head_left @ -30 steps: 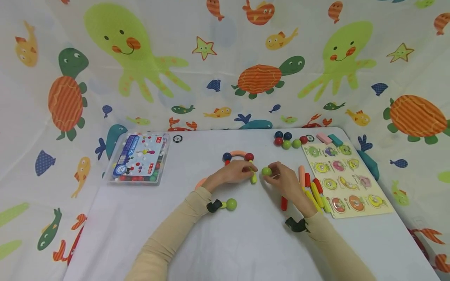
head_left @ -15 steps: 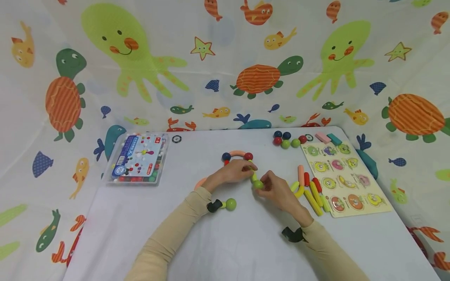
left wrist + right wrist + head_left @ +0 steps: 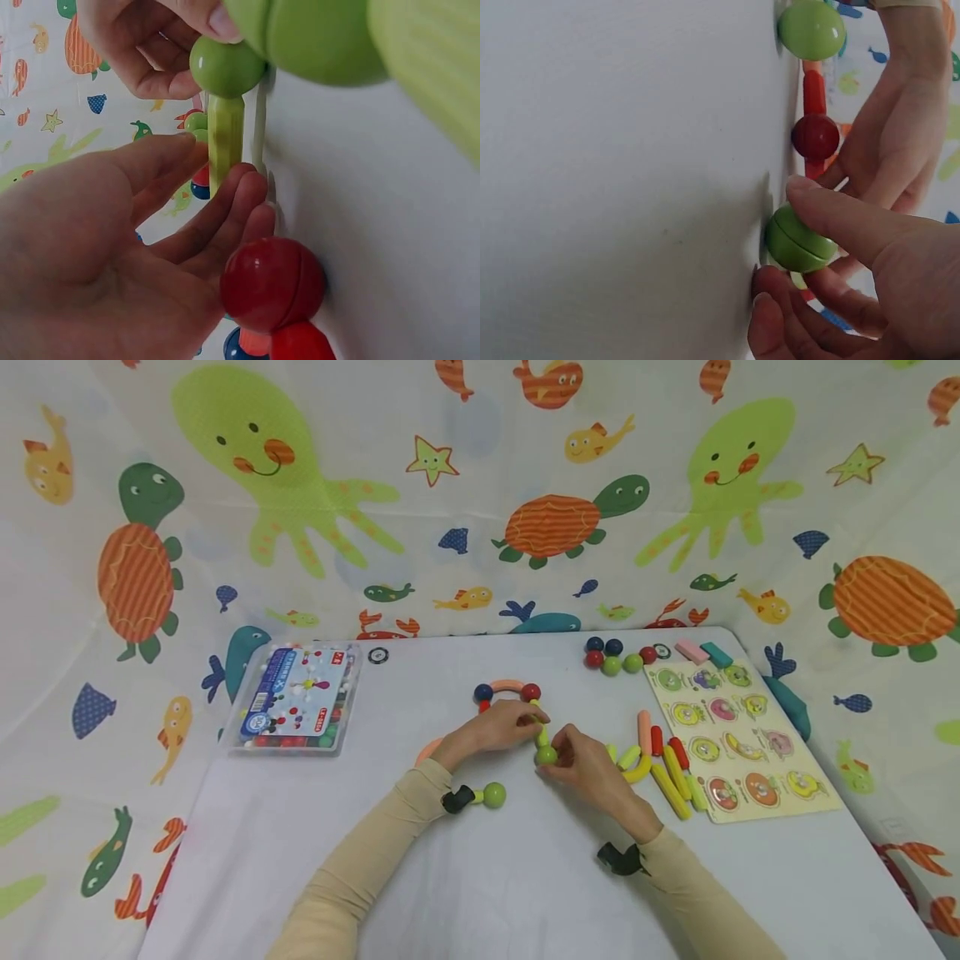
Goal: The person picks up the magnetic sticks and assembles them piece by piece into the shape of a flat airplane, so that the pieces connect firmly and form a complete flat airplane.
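In the head view, my left hand (image 3: 501, 727) holds a yellow-green magnetic stick (image 3: 542, 735) between thumb and fingers. At its near end my right hand (image 3: 592, 770) pinches a green ball (image 3: 546, 755), which meets the stick in the left wrist view too. The stick's far end points to a red ball (image 3: 531, 692), joined by a curved peach stick (image 3: 507, 684) to a dark blue ball (image 3: 483, 692). Part of this linked shape lies hidden under my left hand. Another green ball (image 3: 494, 794) on a short yellow-green stick lies by my left wrist.
At the right lie loose red, yellow and peach sticks (image 3: 670, 789) beside a fruit puzzle board (image 3: 738, 806). Several loose balls (image 3: 612, 665) sit at the back right near pink and teal blocks (image 3: 703, 652). A lidded plastic box (image 3: 296, 693) stands at the back left.
My right hand has carried the green ball down and left, from apart onto the near end of the yellow-green stick. The left hand has stayed in place.
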Action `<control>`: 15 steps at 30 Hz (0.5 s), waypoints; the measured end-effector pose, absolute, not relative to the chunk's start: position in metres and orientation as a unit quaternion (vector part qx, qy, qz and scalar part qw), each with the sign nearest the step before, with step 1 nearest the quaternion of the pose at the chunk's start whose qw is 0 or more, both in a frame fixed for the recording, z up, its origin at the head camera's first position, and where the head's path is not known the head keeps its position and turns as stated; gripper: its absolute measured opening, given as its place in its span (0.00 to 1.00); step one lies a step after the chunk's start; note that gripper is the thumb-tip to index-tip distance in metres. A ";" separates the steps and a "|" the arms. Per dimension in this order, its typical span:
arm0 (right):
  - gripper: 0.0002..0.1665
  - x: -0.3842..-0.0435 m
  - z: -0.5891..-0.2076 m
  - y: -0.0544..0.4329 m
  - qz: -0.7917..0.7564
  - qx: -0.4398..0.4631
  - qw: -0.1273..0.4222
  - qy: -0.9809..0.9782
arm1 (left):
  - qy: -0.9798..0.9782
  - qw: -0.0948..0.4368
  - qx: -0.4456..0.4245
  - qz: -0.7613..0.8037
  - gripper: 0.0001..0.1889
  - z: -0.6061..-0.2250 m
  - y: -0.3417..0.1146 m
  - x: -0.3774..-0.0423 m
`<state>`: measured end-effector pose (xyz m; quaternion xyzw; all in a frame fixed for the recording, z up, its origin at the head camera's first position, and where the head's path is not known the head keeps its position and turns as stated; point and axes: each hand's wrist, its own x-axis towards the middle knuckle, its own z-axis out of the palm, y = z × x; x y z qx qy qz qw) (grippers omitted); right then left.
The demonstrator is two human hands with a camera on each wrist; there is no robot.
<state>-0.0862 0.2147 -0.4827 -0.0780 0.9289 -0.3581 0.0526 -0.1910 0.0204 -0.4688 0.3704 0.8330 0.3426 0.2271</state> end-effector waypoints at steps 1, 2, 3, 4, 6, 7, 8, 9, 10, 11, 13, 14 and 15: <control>0.23 -0.086 -0.482 0.215 -0.356 -0.077 0.054 0.930 | 0.833 0.227 0.370 0.342 0.16 -0.469 0.020 -0.190; 0.24 -0.086 -0.481 0.215 -0.355 -0.076 0.056 0.930 | 0.834 0.225 0.370 0.341 0.16 -0.468 0.020 -0.190; 0.24 -0.086 -0.480 0.216 -0.353 -0.072 0.058 0.931 | 0.835 0.222 0.370 0.342 0.17 -0.468 0.019 -0.189; 0.25 -0.085 -0.479 0.217 -0.354 -0.065 0.062 0.931 | 0.836 0.217 0.371 0.341 0.17 -0.467 0.018 -0.189; 0.27 -0.085 -0.475 0.220 -0.355 -0.050 0.069 0.931 | 0.839 0.202 0.369 0.344 0.17 -0.465 0.015 -0.188; 0.28 -0.085 -0.473 0.223 -0.358 -0.043 0.070 0.930 | 0.840 0.194 0.368 0.349 0.17 -0.465 0.012 -0.187; 0.28 -0.085 -0.470 0.226 -0.359 -0.036 0.067 0.930 | 0.839 0.187 0.364 0.357 0.17 -0.464 0.008 -0.187; 0.28 -0.085 -0.467 0.231 -0.364 -0.029 0.057 0.929 | 0.840 0.178 0.356 0.369 0.17 -0.463 0.004 -0.186; 0.27 -0.085 -0.464 0.237 -0.368 -0.025 0.042 0.928 | 0.842 0.170 0.346 0.377 0.17 -0.462 -0.001 -0.185; 0.26 -0.086 -0.461 0.244 -0.366 -0.023 0.023 0.930 | 0.845 0.162 0.333 0.386 0.17 -0.460 -0.005 -0.185; 0.23 -0.086 -0.455 0.261 -0.361 -0.016 -0.021 0.932 | 0.849 0.151 0.310 0.400 0.17 -0.459 -0.014 -0.184; 0.21 -0.085 -0.453 0.270 -0.356 -0.008 -0.044 0.934 | 0.853 0.148 0.299 0.401 0.17 -0.458 -0.018 -0.183; 0.20 -0.084 -0.450 0.281 -0.350 0.003 -0.064 0.934 | 0.857 0.146 0.291 0.399 0.17 -0.458 -0.021 -0.182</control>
